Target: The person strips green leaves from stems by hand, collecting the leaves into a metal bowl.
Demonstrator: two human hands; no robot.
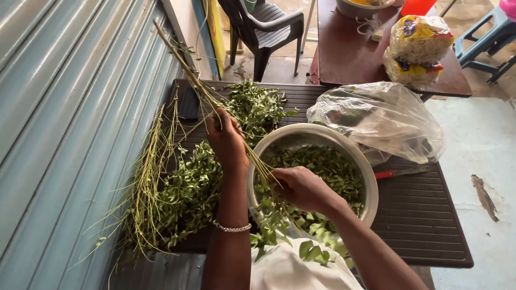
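My left hand [227, 140] grips a long thin green stalk [185, 64] that rises toward the upper left. My right hand [301, 188] is pinched around the lower part of the same stalk, over the near rim of a round metal bowl [359, 161]. The bowl holds loose picked green leaves [328, 164]. A leafy end of the stalk [274, 223] hangs below my right hand. A beaded bracelet [232, 228] circles my left wrist.
A dark slatted table [424, 215] carries a heap of leafy sprigs [188, 193], bare stripped stalks [148, 177], a clear plastic bag [381, 118] and a red-handled knife [400, 173]. A corrugated metal shutter [70, 118] stands at left. Behind are a brown table [349, 59] with packets and a dark chair [263, 27].
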